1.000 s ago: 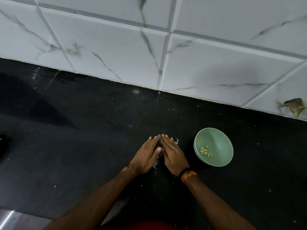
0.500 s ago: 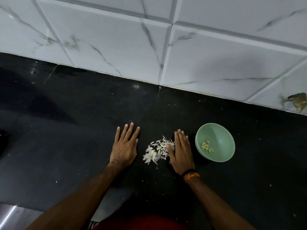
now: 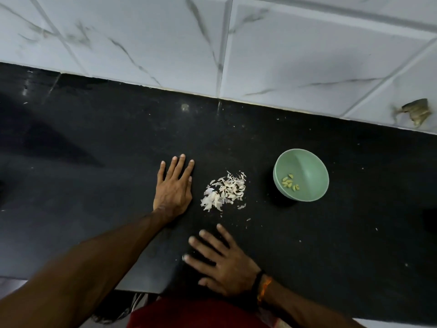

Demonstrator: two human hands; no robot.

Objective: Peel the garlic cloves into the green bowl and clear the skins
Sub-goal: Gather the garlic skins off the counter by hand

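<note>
A green bowl stands on the black counter at the right, with several peeled garlic cloves in its bottom. A small heap of white garlic skins lies on the counter to the left of the bowl. My left hand lies flat on the counter just left of the heap, fingers straight and pointing away from me. My right hand lies flat near the counter's front edge, below the heap, fingers spread. Neither hand holds anything.
The black counter runs up to a wall of white marbled tiles. A brown patch marks the wall at the far right. Tiny skin flecks are scattered around the heap.
My hands, pressed together over the skins a second ago, have parted. The left slid left of the heap. The right has drawn back from beside the heap toward the front edge.
</note>
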